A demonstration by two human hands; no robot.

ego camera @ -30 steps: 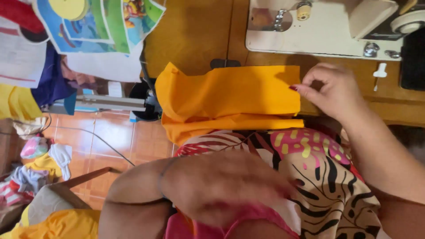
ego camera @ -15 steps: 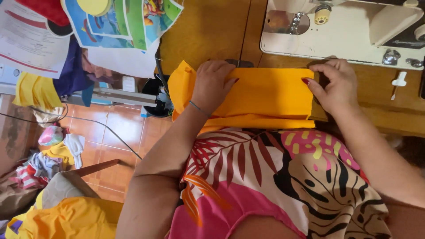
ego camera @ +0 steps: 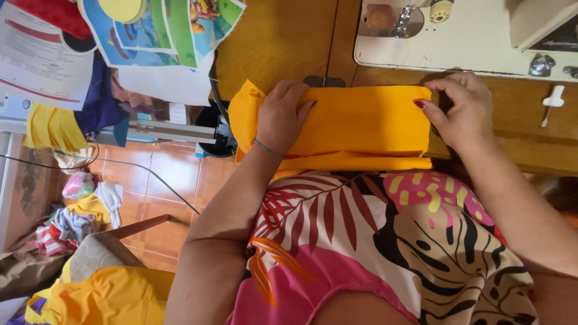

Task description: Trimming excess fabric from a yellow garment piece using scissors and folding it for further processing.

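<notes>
A: The fingers [ego camera: 435, 107] of the right hand [ego camera: 460, 111] are closed in a pinch on the far right corner of the folded orange cloth [ego camera: 361, 123]. The fingers of the left hand [ego camera: 282, 114] are stretched out and lie flat on the left part of the same cloth; they press it, they do not grip.

B: And where does the cloth lie?

A: On the near edge of the wooden table [ego camera: 277, 42], just in front of the cream sewing machine [ego camera: 475, 36]. A lower layer hangs a little over the edge, toward the lap with the patterned dress [ego camera: 385, 241].

B: So which step is this, in your opinion?

A: I judge it is the folding and smoothing, with the edges being aligned. The next move asks the right corner to remain even with the layer under it while the flat hand keeps the cloth from sliding.

B: What kind of material?

A: A thin, matte woven fabric, soft, with a crumpled end on the left. The table is glossy wood, the machine is smooth and hard. Far left lie printed paper sheets [ego camera: 162, 30], and on the tiled floor [ego camera: 162, 174] a heap of mixed clothes [ego camera: 72, 210]
</notes>
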